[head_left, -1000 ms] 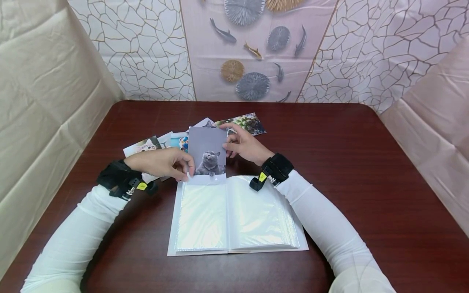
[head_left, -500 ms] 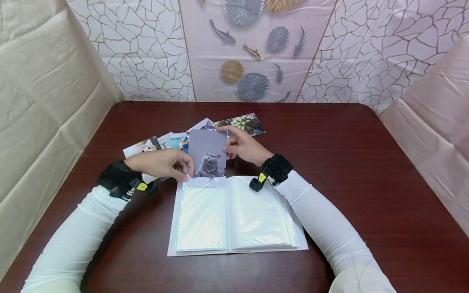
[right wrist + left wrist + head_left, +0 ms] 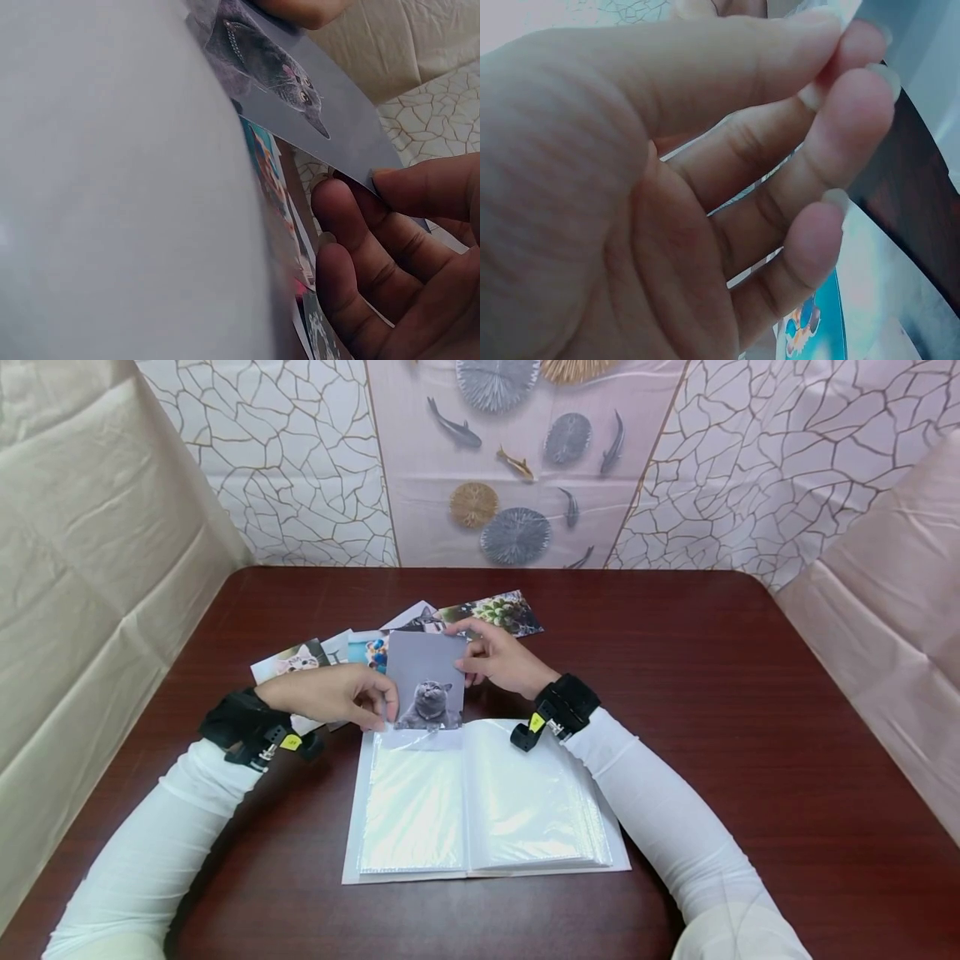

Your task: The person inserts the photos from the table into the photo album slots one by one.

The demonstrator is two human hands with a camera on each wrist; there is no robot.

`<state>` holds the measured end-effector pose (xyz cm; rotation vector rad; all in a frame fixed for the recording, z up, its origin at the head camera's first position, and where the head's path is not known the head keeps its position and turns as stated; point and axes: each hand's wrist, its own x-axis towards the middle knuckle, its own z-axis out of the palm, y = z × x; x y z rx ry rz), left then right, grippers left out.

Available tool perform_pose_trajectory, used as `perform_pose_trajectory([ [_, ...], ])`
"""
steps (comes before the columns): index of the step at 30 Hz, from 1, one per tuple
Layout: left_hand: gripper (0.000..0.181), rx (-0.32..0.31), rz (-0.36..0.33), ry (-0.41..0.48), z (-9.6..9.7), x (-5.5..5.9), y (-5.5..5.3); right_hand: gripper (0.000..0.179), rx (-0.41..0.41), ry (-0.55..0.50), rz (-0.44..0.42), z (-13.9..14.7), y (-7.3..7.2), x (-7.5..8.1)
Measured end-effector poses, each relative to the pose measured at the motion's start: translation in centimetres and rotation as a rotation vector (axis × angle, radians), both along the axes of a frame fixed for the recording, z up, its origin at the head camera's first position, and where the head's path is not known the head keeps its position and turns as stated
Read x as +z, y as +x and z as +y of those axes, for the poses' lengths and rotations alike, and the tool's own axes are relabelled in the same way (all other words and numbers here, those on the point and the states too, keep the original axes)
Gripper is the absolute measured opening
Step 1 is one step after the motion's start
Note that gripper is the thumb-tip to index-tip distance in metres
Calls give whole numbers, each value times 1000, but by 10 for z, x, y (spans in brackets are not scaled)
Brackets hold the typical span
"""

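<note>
At the far edge of the album (image 3: pixel 536 802), the photo (image 3: pixel 426 668) is held lengthwise toward the left pocket (image 3: pixel 416 810), its right side pinched by the right hand (image 3: pixel 506 660); the pocket's corner is pinched by the left hand (image 3: pixel 333 692).

Album (image 3: pixel 416 818) open on table (image 3: pixel 765 710), near side, 1 page left of spine, 1 right. Held photo (image 3: pixel 425 660) at far end of left page, lower edge over it; whether inside the pocket, cannot tell. Left hand (image 3: pixel 337 692) at photo's lower left, right hand (image 3: pixel 506 660) at its upper right. Loose photos (image 3: pixel 367 648) overlap behind and left of it; rightmost photo (image 3: pixel 510 612) lies behind right hand. Backdrop (image 3: pixel 420 527) behind table
</note>
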<state>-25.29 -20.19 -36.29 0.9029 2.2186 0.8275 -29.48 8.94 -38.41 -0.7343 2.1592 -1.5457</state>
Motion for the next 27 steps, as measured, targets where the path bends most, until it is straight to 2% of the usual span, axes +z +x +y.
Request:
perform_pose_trajectory([
  [8, 10, -5, -10, 6, 1, 2, 1, 46, 14, 2, 17, 0, 1, -1],
  [19, 12, -12, -14, 12, 1, 3, 2, 36, 30, 10, -8, -1, 2, 0],
  [27, 45, 34, -28, 12, 2, 3, 1, 34, 44, 19, -13, -1, 2, 0],
])
